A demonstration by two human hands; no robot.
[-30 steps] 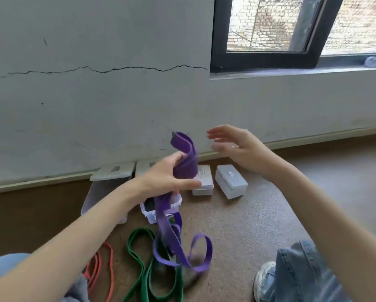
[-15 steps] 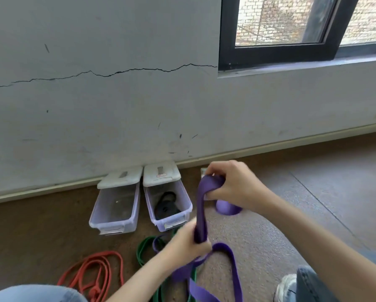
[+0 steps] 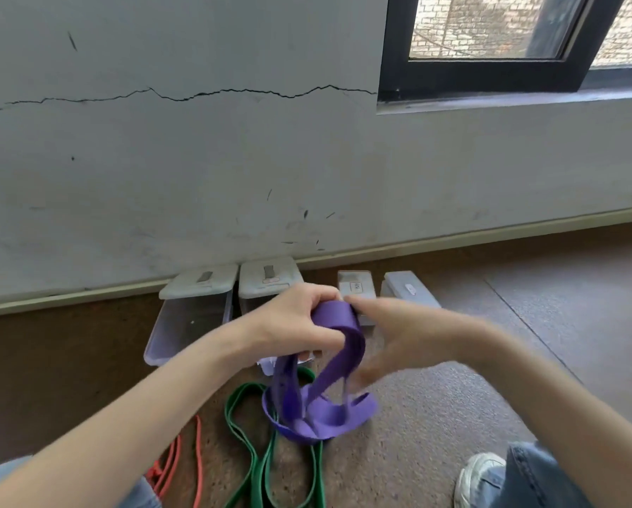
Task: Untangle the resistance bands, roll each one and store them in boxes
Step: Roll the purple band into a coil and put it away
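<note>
A wide purple resistance band [image 3: 338, 357] hangs in loops from my left hand [image 3: 296, 320], which grips its top fold in front of me. My right hand [image 3: 388, 342] is beside the band, fingers spread and blurred, touching its right strand. The band's lower loops pile on the floor. A green band [image 3: 259, 452] lies on the floor under it, and an orange band [image 3: 193, 460] lies to its left. Two open clear boxes stand by the wall: the left box [image 3: 182, 324] looks empty, the right box [image 3: 267, 284] is mostly hidden behind my left hand.
Two closed small boxes [image 3: 356, 287] [image 3: 408, 289] sit by the skirting at the right. My shoe [image 3: 479, 478] and jeans leg are at the lower right. A cracked grey wall and a window are ahead. Brown floor stretches to the right.
My left hand has risen from the band's lower part to grip its top fold. My right hand has let go of the top and opened beside the band. The view shifted slightly.
</note>
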